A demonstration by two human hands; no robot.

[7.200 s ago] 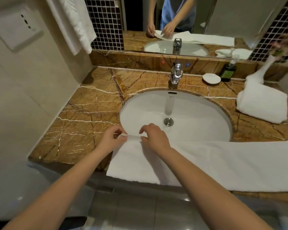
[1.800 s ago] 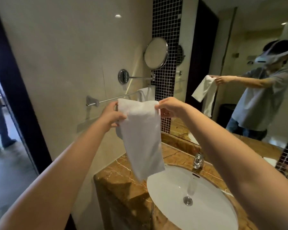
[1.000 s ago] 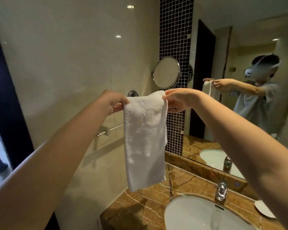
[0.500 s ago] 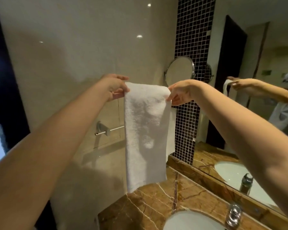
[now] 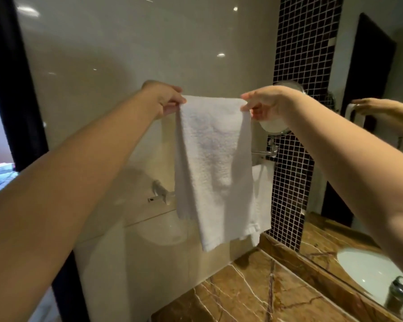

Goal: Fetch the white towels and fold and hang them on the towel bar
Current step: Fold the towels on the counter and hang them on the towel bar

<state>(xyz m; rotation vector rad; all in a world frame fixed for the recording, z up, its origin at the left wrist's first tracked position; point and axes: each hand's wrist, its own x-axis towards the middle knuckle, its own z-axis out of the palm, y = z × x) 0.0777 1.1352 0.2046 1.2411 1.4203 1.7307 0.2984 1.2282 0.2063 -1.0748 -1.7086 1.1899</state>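
White towel (image 5: pixel 213 163) higher than before, top corners pinched by left hand (image 5: pixel 165 98) and right hand (image 5: pixel 265 103).

Most of the towel bar (image 5: pixel 159 194) is hidden behind the held white towel (image 5: pixel 209 159), only a strip of a second towel (image 5: pixel 263 196) is seen past it, the round mirror (image 5: pixel 273 127) is mostly covered by the right hand (image 5: pixel 270 103), and the tap (image 5: pixel 397 296) low on the right is blurred.
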